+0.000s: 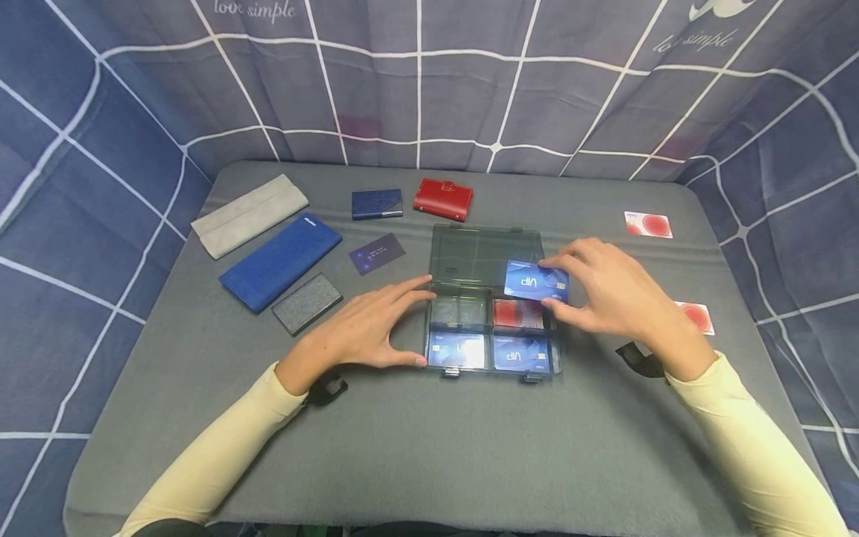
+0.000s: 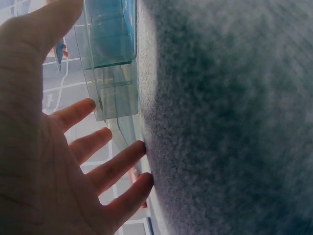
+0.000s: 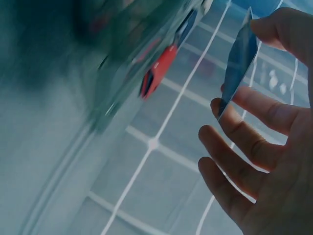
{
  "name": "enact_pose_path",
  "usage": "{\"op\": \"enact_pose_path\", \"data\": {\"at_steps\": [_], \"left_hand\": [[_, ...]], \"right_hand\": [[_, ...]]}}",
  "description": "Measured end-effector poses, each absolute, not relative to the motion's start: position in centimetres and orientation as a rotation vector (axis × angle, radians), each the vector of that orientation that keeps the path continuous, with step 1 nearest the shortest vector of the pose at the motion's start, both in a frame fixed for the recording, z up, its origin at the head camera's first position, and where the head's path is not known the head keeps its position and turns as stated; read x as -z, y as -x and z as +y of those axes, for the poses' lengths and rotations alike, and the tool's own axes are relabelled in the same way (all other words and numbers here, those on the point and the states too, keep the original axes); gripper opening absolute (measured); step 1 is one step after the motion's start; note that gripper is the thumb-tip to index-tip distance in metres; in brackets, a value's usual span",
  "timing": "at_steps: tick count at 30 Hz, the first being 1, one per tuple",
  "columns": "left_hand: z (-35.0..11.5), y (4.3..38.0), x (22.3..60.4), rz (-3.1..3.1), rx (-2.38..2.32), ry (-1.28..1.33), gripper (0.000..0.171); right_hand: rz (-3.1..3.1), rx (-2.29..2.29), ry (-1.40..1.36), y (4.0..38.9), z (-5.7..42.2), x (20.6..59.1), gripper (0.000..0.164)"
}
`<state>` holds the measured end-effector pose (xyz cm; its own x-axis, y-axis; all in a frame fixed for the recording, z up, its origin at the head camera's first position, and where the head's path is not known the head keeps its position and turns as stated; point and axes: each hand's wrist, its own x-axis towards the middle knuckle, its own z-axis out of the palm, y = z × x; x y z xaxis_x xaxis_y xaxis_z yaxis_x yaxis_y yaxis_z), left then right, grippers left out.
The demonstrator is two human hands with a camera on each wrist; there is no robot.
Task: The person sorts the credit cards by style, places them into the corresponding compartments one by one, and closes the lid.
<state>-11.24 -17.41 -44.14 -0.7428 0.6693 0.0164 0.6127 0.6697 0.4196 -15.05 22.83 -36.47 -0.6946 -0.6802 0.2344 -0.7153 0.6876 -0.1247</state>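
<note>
My right hand (image 1: 607, 287) pinches a blue VIP card (image 1: 526, 280) between thumb and fingers, above the right half of a see-through grey-green divided box (image 1: 485, 253). The same card (image 3: 239, 63) stands edge-on in the right wrist view. The box lies with its lid folded back. Blue cards (image 1: 456, 350) lie in both front compartments, and a red-and-white card (image 1: 518, 314) lies in the back right one. No card shows in the back left compartment. My left hand (image 1: 369, 324) has its fingers spread along the box's left side; the fingertips appear to touch it.
Left of the box lie a dark card (image 1: 377, 253), a grey card case (image 1: 306, 303), a blue wallet (image 1: 280, 261) and a light grey wallet (image 1: 250, 216). Behind are a navy card case (image 1: 376, 203) and a red wallet (image 1: 444, 199). Red-and-white cards (image 1: 648, 224) lie at right.
</note>
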Motion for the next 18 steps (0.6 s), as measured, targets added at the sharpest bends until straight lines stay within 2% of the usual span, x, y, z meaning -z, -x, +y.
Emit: {"op": "enact_pose_path", "data": {"at_steps": [18], "left_hand": [[-17.3,11.2,44.1,2.729,-0.593,-1.030,0.103]], "right_hand": [[-2.644,-0.292,-1.385,10.7,16.6,38.4,0.055]]}}
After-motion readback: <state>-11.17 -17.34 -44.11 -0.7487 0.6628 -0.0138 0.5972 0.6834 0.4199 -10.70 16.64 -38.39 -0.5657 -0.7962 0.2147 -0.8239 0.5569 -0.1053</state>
